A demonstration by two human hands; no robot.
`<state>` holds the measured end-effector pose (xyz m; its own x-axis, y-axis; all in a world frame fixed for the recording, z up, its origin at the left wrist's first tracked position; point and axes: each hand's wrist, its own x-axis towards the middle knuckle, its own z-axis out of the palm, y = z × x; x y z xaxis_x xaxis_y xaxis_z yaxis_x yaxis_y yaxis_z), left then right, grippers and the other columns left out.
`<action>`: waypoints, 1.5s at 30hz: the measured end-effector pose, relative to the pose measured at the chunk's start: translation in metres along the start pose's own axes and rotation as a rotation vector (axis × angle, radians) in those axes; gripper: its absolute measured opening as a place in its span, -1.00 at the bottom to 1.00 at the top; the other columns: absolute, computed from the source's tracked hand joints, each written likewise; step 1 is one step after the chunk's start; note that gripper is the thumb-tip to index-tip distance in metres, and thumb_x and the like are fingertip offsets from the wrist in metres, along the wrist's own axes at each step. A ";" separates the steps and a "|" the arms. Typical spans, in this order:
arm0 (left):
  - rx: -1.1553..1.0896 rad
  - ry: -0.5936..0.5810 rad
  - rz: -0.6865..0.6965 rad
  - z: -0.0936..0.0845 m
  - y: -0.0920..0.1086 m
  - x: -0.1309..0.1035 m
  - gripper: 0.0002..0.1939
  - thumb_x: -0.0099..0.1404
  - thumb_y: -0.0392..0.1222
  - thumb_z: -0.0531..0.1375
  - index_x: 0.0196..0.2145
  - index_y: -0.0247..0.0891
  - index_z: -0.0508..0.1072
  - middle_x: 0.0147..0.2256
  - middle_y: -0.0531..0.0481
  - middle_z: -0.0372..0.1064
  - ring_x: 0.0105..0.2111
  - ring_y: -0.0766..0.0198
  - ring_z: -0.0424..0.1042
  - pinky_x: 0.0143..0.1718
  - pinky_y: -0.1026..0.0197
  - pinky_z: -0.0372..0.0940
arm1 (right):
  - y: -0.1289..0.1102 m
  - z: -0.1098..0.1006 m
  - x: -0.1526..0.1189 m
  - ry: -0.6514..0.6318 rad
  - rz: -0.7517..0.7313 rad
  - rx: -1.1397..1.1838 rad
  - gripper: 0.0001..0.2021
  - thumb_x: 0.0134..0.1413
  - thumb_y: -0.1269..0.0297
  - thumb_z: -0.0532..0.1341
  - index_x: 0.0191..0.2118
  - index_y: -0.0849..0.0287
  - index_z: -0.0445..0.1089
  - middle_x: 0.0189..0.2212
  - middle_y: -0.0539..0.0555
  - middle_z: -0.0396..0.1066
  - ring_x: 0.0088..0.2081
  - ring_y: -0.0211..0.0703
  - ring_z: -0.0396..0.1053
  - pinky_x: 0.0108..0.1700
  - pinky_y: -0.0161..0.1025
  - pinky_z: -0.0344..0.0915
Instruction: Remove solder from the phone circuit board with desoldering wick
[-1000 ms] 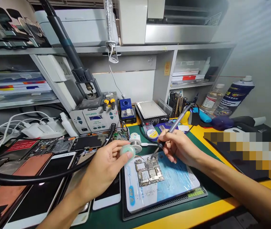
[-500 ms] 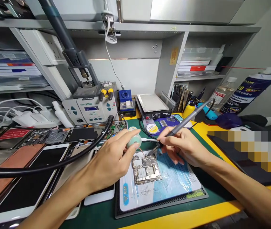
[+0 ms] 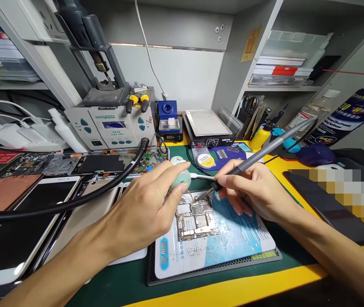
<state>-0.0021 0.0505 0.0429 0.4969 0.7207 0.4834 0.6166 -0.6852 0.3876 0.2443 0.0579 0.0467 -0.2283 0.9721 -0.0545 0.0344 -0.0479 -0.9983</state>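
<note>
My left hand (image 3: 148, 198) pinches a small pale-green round spool (image 3: 182, 180) between thumb and fingers. A thin copper-coloured strand, apparently desoldering braid, runs down from it to the top edge of a phone circuit board (image 3: 197, 221). My right hand (image 3: 246, 187) is closed around a grey soldering iron (image 3: 261, 149), whose tip reaches down to the board's upper edge near the strand. A thin white stick (image 3: 201, 176) lies between spool and right fingers; which hand holds it, I cannot tell. Under the board is a blue-and-white mat (image 3: 233, 243).
Behind are a hot-air station (image 3: 111, 123), a blue tip-cleaning stand (image 3: 169, 121) and a flat heating plate (image 3: 209, 123). A black hose (image 3: 105, 192) crosses the left side above several phones (image 3: 41, 213). Bottles and a spray can (image 3: 350, 115) stand at right.
The camera view has moved closer and tipped downward. Both hands keep nearly the same pose, with the strand and iron tip still at the board's upper edge.
</note>
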 end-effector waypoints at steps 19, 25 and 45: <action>0.037 0.027 0.060 0.001 -0.002 0.000 -0.60 0.57 -0.22 0.07 0.27 -0.35 0.39 0.10 -0.19 0.50 0.09 0.08 0.52 0.10 0.05 0.43 | 0.000 0.000 -0.003 -0.009 -0.018 -0.079 -0.87 0.13 0.23 0.37 -0.37 0.16 0.50 -0.59 0.00 0.56 -0.76 -0.31 0.34 -0.80 -0.48 0.13; 0.042 0.030 0.076 0.001 0.000 0.000 -0.61 0.57 -0.24 0.08 0.26 -0.39 0.40 0.08 -0.22 0.50 0.09 0.05 0.51 0.08 0.02 0.44 | 0.000 0.000 -0.004 -0.005 -0.022 -0.079 -0.86 0.13 0.22 0.38 -0.36 0.15 0.50 -0.59 0.00 0.56 -0.76 -0.31 0.34 -0.80 -0.48 0.12; 0.024 0.026 0.080 0.004 -0.001 0.001 -0.60 0.55 -0.29 0.09 0.27 -0.41 0.39 0.01 -0.18 0.47 0.01 0.05 0.50 0.02 -0.01 0.41 | -0.003 0.001 -0.007 -0.030 -0.019 -0.083 -0.81 0.18 0.19 0.41 -0.35 0.18 0.49 -0.59 -0.01 0.55 -0.74 -0.35 0.35 -0.77 -0.52 0.14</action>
<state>0.0000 0.0524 0.0394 0.5297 0.6604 0.5323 0.5902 -0.7377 0.3278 0.2450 0.0515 0.0496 -0.2586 0.9653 -0.0370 0.1097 -0.0087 -0.9939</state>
